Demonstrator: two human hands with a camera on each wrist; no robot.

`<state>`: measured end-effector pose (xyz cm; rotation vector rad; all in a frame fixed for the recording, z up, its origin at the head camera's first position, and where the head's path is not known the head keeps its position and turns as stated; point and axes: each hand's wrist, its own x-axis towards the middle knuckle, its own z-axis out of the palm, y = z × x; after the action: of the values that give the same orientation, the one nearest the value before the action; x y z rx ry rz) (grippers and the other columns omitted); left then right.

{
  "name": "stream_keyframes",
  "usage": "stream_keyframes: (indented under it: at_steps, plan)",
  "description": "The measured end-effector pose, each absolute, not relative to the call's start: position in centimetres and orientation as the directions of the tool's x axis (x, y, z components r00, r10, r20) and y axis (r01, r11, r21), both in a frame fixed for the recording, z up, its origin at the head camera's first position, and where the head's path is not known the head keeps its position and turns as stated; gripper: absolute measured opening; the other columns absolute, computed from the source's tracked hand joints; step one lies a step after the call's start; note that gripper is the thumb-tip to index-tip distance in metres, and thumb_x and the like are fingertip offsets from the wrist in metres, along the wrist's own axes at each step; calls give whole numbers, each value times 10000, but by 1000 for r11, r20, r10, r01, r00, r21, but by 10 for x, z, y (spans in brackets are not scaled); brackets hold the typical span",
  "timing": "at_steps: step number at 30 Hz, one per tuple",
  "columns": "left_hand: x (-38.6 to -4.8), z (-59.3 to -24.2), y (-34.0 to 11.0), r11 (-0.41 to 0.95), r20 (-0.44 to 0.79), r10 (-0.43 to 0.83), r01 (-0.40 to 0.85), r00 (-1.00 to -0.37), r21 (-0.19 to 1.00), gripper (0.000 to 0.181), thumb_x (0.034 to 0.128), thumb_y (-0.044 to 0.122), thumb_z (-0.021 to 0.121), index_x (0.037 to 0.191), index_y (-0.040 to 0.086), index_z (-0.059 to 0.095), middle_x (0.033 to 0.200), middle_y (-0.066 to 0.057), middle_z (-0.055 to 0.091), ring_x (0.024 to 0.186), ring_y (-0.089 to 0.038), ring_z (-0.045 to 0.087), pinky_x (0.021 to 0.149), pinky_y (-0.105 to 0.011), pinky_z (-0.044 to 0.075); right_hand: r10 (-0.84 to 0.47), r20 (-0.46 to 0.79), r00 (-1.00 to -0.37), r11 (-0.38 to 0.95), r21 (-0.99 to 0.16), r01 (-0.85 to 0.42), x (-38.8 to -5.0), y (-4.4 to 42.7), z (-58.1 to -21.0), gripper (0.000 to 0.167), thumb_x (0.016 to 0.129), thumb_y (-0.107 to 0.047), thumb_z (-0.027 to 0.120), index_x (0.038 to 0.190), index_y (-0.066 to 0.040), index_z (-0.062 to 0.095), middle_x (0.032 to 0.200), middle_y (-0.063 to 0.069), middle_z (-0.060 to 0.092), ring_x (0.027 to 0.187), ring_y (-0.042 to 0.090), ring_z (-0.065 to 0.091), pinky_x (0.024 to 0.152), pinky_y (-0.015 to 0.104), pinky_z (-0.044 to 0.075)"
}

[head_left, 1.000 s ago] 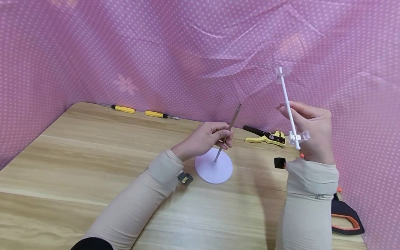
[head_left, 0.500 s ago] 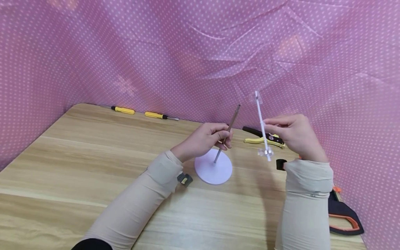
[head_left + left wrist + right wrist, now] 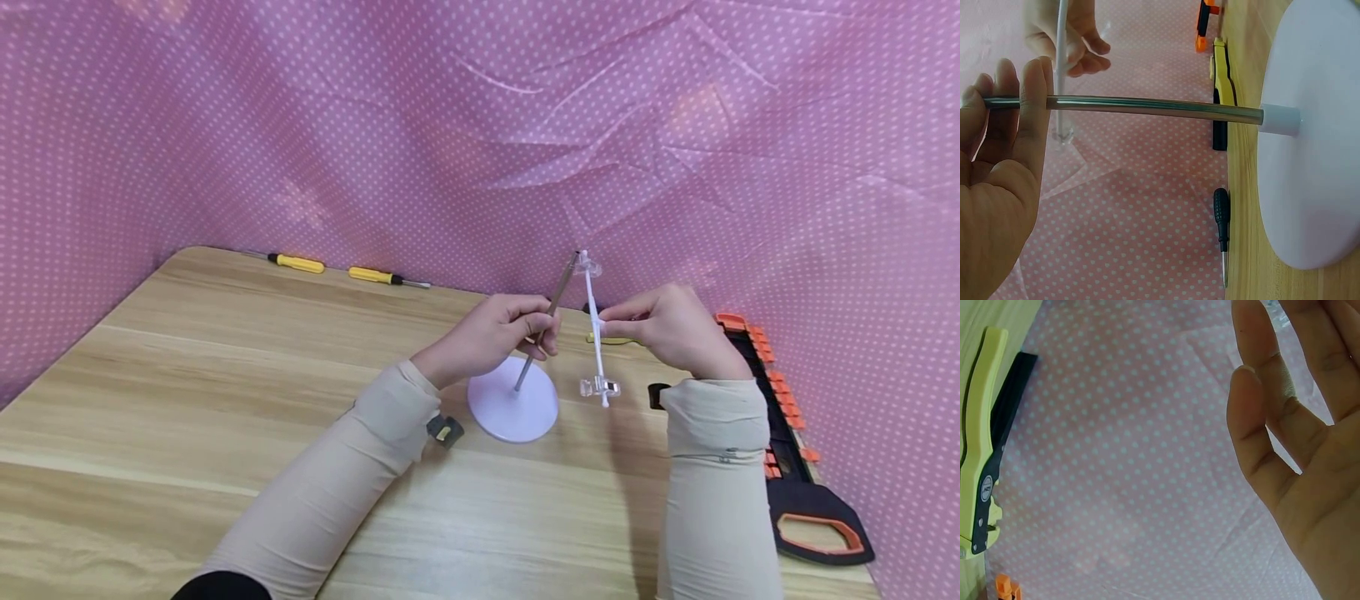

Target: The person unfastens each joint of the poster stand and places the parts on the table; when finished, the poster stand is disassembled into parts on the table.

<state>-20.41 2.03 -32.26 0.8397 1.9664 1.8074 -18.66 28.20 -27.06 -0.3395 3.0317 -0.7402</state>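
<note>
A metal rod [image 3: 558,292] rises from a round white base [image 3: 517,417] on the table, leaning right. My left hand [image 3: 495,333] holds the rod at mid-height between thumb and fingers; the left wrist view shows the rod [image 3: 1147,106] fixed in the base's white collar [image 3: 1282,119]. Just right of it, my right hand [image 3: 667,325] pinches a thin white bar [image 3: 592,300] near its middle. Clear plastic clips [image 3: 600,387] sit toward both ends of the bar. In the head view the bar's upper end overlaps the rod's tip; contact cannot be told.
Two yellow screwdrivers [image 3: 300,264] lie along the back edge. Yellow-and-black wire strippers [image 3: 979,450] lie behind my right hand. A black and orange case with a handle [image 3: 821,517] stands along the right edge. Pink dotted cloth [image 3: 450,125] hangs behind the wooden table [image 3: 187,375].
My right hand has moved left and slightly down with the white bar, bringing it beside the rod. My left hand and the base have stayed nearly still.
</note>
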Motion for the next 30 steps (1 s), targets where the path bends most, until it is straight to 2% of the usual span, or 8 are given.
stream_keyframes:
  at_steps: [4, 11, 17, 21, 30]
  plan:
    - [-203, -322, 21, 19, 136, 625, 189, -769, 982, 241, 1134, 96, 477, 1076, -34, 671, 960, -138, 694, 881, -169, 718, 875, -341, 673, -213, 30, -977, 871, -447, -204, -189, 280, -274, 224, 907, -390, 861, 1067, -232, 866, 1112, 25, 812, 987, 176, 700, 809, 304, 553]
    - [-204, -323, 21, 11, 143, 626, 192, -767, 981, 233, 1132, 88, 482, 1081, -38, 670, 956, -137, 697, 881, -167, 721, 877, -344, 673, -212, 12, -977, 875, -444, -195, -194, 280, -278, 213, 919, -352, 855, 1073, -204, 864, 1129, 48, 808, 969, 186, 675, 795, 308, 538]
    - [-204, -323, 21, 7, 141, 624, 187, -769, 982, 240, 1134, 93, 479, 1081, -38, 673, 958, -138, 697, 890, -166, 721, 884, -344, 672, -214, -11, -977, 875, -446, -187, -199, 282, -284, 215, 911, -370, 859, 1067, -222, 866, 1130, 44, 808, 1049, 206, 696, 858, 349, 554]
    - [-204, -322, 21, 6, 139, 623, 182, -770, 983, 238, 1134, 92, 480, 1077, -35, 674, 961, -139, 698, 897, -173, 724, 888, -346, 672, -234, -10, -972, 874, -440, -206, -203, 281, -289, 203, 903, -354, 866, 1054, -219, 869, 1106, 44, 813, 1034, 214, 704, 848, 351, 557]
    - [-203, -322, 21, 13, 139, 622, 188, -771, 982, 228, 1129, 99, 491, 1077, -27, 674, 957, -129, 692, 911, -200, 729, 877, -341, 671, -268, -42, -962, 876, -426, -225, -207, 274, -297, 186, 905, -324, 853, 1054, -213, 867, 1098, 49, 816, 1093, 283, 744, 935, 503, 603]
